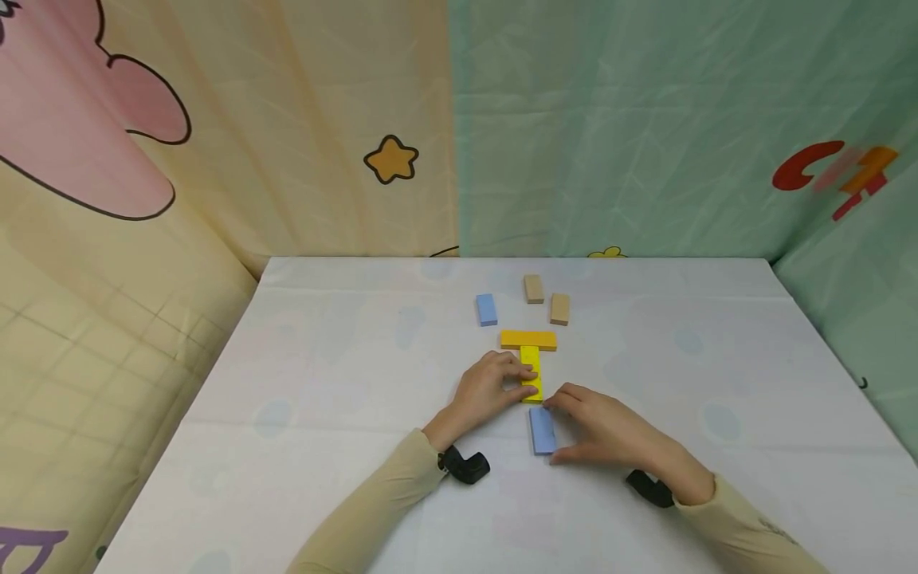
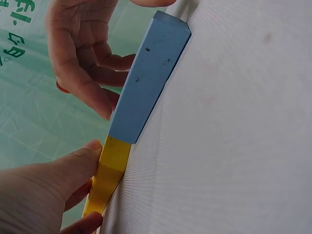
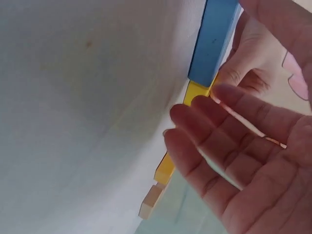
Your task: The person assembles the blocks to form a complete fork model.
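Observation:
A bright yellow block (image 1: 529, 355) lies lengthwise on the table, below a crosswise orange-yellow block (image 1: 527, 340), the two forming a T. My left hand (image 1: 489, 388) holds the yellow block from the left, thumb and fingertips on it. At its near end lies a blue block (image 1: 542, 431), end to end with the yellow in the left wrist view. Beside the blue block's right edge is my right hand (image 1: 610, 426), its fingers loosely spread and the thumb near the block's near end. In the right wrist view those fingers (image 3: 195, 156) are relaxed, with nothing between them.
Beyond the T lie another blue block (image 1: 486, 309) and two tan wooden blocks, one farther back (image 1: 534, 288) and one nearer (image 1: 559, 308). A white cloth covers the table (image 1: 344, 351). Printed curtains (image 1: 610, 119) hang behind its far edge and along both sides.

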Demonstrator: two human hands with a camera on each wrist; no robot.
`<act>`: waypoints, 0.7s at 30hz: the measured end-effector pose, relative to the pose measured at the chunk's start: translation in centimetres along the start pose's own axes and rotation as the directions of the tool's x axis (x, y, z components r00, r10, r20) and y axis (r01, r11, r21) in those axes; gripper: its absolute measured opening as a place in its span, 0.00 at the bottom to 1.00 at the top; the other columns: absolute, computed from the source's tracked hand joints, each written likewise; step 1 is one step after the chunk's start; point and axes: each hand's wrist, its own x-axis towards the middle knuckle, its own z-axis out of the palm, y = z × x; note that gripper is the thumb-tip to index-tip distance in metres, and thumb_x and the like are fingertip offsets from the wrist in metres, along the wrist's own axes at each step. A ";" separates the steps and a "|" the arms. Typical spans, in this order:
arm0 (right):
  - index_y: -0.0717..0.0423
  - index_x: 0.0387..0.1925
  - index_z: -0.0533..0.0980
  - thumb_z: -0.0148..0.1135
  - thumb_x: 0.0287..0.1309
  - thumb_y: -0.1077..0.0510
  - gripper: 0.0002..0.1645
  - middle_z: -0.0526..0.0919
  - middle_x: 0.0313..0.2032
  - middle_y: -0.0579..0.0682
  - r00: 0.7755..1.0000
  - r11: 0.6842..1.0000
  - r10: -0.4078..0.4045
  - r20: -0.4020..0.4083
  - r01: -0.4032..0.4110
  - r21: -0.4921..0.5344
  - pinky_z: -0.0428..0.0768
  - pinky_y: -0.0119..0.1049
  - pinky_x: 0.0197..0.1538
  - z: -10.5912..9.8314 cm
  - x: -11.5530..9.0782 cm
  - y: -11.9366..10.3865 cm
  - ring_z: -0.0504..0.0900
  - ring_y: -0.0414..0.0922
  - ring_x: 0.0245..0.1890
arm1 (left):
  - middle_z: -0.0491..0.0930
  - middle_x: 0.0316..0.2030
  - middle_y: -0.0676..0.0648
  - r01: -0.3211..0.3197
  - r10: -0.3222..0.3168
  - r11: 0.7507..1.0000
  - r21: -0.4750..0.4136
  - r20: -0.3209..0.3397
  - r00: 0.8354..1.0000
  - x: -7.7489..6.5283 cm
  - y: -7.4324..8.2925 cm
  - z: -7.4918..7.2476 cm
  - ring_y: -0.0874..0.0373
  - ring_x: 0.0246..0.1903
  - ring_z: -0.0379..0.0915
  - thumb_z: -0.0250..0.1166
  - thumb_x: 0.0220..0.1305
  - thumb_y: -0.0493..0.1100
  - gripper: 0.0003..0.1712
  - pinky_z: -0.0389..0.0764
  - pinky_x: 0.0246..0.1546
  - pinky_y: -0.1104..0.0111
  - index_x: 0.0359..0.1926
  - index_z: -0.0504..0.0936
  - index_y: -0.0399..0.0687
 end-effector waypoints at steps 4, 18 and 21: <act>0.58 0.49 0.78 0.75 0.44 0.45 0.32 0.76 0.47 0.45 0.998 0.998 -0.064 -0.023 0.064 0.001 0.76 0.40 0.48 0.1 -0.4 0.1 0.76 0.41 0.46 | 0.80 0.45 0.58 0.000 0.000 1.000 -0.002 -0.004 1.000 0.1 0.0 0.0 0.63 0.42 0.70 0.69 0.58 0.52 0.14 0.70 0.39 0.76 0.44 0.87 0.54; 0.58 0.44 0.83 0.74 0.45 0.50 0.24 0.81 0.48 0.50 0.978 0.976 -0.166 -0.130 0.144 -0.161 0.77 0.44 0.46 0.7 -0.1 -0.7 0.79 0.47 0.46 | 0.80 0.44 0.58 0.007 -0.007 1.000 -0.003 -0.015 1.000 0.1 0.0 0.2 0.63 0.42 0.70 0.69 0.57 0.52 0.14 0.70 0.39 0.75 0.43 0.87 0.55; 0.58 0.44 0.83 0.74 0.46 0.50 0.24 0.81 0.48 0.50 0.980 0.975 -0.158 -0.121 0.135 -0.175 0.77 0.44 0.46 0.8 0.0 -0.8 0.78 0.47 0.46 | 0.80 0.44 0.58 0.007 -0.007 1.000 -0.003 -0.015 1.000 0.0 0.1 0.1 0.63 0.42 0.70 0.69 0.57 0.52 0.14 0.71 0.39 0.75 0.43 0.87 0.55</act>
